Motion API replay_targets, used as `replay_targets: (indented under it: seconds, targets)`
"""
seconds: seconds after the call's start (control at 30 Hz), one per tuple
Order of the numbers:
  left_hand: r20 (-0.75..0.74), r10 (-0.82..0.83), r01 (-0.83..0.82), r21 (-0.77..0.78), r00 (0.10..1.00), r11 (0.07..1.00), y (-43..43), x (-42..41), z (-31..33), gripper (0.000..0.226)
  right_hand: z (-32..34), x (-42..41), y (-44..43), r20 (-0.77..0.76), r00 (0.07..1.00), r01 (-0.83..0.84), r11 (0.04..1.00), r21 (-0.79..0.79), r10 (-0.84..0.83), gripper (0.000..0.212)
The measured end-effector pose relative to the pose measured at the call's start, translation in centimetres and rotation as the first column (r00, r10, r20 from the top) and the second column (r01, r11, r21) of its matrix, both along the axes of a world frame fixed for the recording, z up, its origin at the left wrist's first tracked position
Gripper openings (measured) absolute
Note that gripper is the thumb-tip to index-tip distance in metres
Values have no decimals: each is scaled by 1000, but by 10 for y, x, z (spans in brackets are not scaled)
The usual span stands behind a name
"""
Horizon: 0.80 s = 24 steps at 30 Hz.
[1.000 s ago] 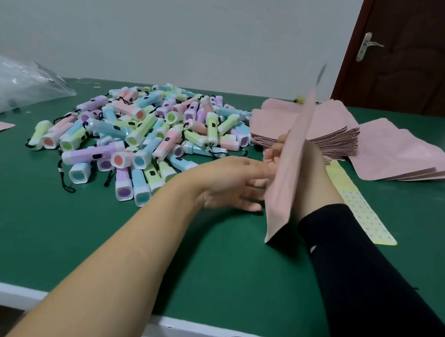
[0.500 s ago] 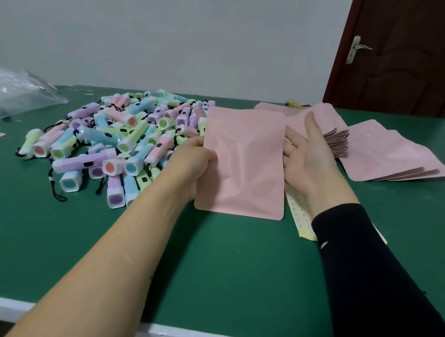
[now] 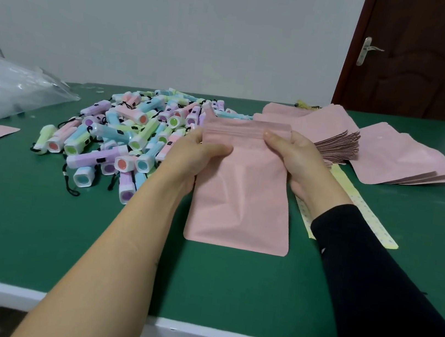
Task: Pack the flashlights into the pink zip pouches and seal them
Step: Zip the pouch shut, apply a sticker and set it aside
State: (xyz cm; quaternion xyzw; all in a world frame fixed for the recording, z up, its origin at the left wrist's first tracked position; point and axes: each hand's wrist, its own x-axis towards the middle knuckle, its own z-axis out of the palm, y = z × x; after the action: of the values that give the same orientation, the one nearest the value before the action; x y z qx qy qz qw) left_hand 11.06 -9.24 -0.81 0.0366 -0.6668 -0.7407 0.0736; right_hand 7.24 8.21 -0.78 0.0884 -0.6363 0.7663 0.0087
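Hands hold one pink pouch (image 3: 244, 189) up over the green table (image 3: 33, 226), the left hand (image 3: 191, 155) and right hand (image 3: 300, 162) each pinching its top, beside the pile of flashlights (image 3: 134, 132).

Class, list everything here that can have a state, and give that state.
Flat pink zip pouch: held in both hands, looks empty.
Left hand: grips pouch's left edge.
Right hand: pinches pouch's zip strip.
Heap of pastel plastic flashlights: loose, unpacked.
Stack of pink pouches: lying unfilled.
Brown wooden door: shut.
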Motion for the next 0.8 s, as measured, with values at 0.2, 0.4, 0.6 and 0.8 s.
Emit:
replay_targets:
  seconds: [0.2, 0.4, 0.6, 0.8]
  targets:
    - [-77, -14, 27, 169, 997, 985, 4, 2, -3, 24, -1, 5, -6, -29, 999, -31, 998, 48, 33, 8]
    - [-10, 86, -85, 82, 996, 993, 2, -3, -3, 11, 3, 5, -3, -30, 996, 90, 965, 248, -85, 18]
    - [73, 194, -187, -88, 978, 978, 0, -6, -2, 33, 5, 6, -1, -65, 991, 134, 927, 349, -119, 44]
    - [41, 161, -160, -21, 986, 987, -7, -4, -5, 17, 6, 10, 5, -86, 966, 259, 925, 279, -244, 43]
